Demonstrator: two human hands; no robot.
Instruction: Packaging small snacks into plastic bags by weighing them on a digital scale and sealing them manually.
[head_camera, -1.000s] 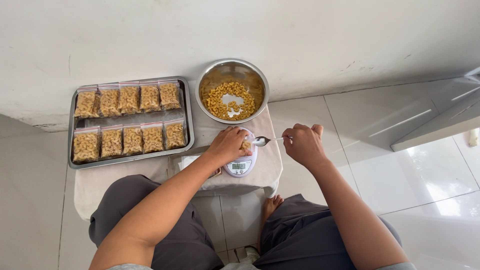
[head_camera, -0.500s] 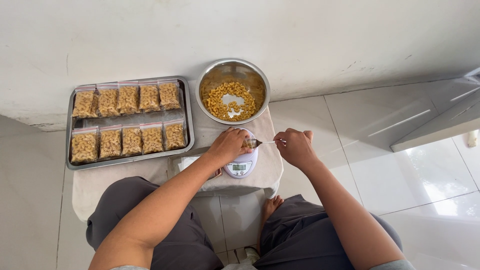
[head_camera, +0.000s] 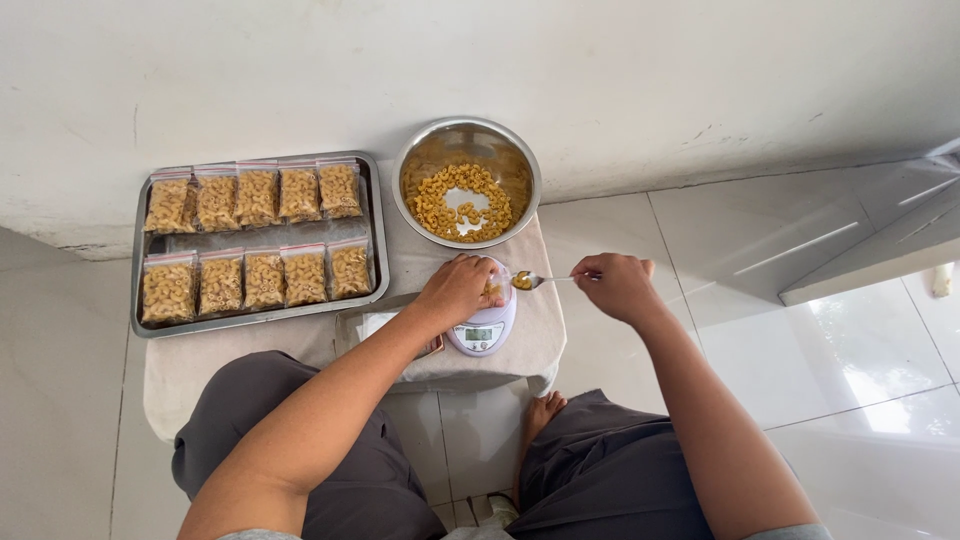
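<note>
My left hand (head_camera: 455, 290) grips a small clear bag of macaroni (head_camera: 492, 291) that stands on a small white digital scale (head_camera: 481, 330). My right hand (head_camera: 615, 286) holds a metal spoon (head_camera: 535, 280) by its handle. The spoon's bowl carries a few pieces of macaroni and hovers just right of the bag's mouth. Beyond the scale sits a round steel bowl (head_camera: 515, 165) with loose macaroni (head_camera: 460, 200) at its bottom.
A steel tray (head_camera: 375, 230) on the left holds two rows of several sealed macaroni bags (head_camera: 255, 235). All of it rests on a small cloth-covered table (head_camera: 535, 335) against a white wall. Tiled floor lies to the right; my knees flank the table's front.
The spoon went into the bag's mouth half a second ago, then drew back to the right with a few pieces in it. My left hand stayed on the bag.
</note>
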